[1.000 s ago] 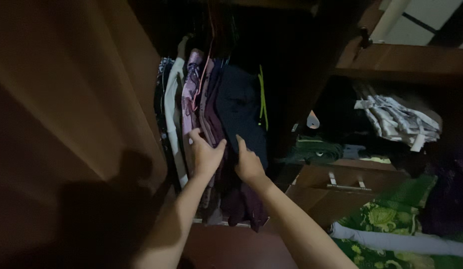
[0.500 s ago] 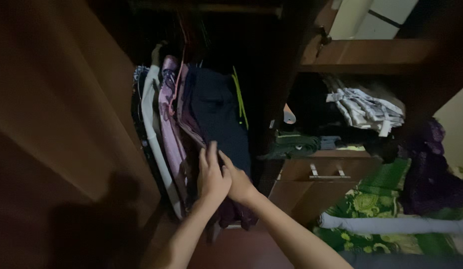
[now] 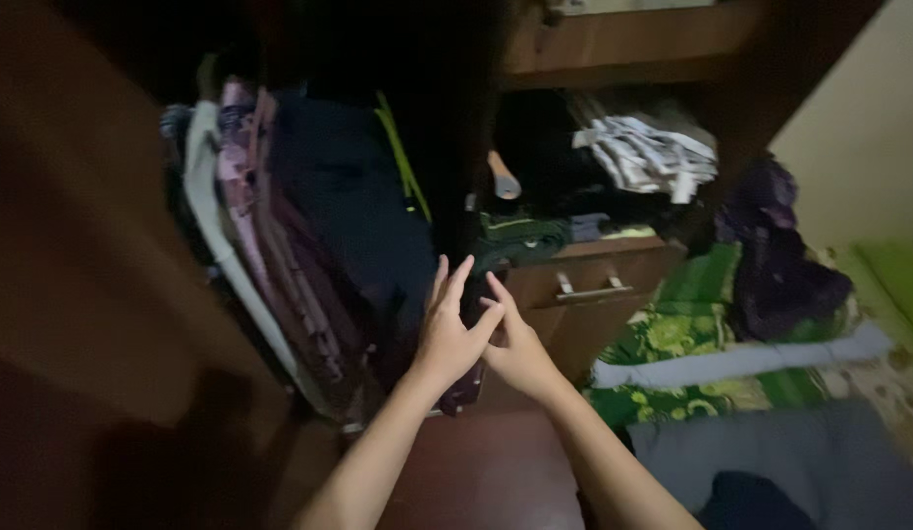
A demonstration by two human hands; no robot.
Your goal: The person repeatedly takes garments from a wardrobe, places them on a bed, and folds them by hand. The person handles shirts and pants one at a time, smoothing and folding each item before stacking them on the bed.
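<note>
Both my bare hands are raised side by side in front of an open dark-wood wardrobe. My left hand has its fingers spread and sits at the lower right edge of a hanging dark navy garment. My right hand is pressed against the left one, fingers stretched upward, partly hidden behind it. Neither hand holds anything. Left of the navy garment hang several pink and purple clothes and a white one. A yellow-green strap runs down the navy garment's right side.
The wardrobe door stands open at the left. Right of the hands is a drawer with a metal handle, dark green folded clothes and a striped white bundle on shelves. Green patterned fabric, a dark purple cloth and grey cloth lie at the right.
My hands have come off the hanging clothes and shifted right, now together with fingers spread. The view has swung down and to the right, showing more of the bedding.
</note>
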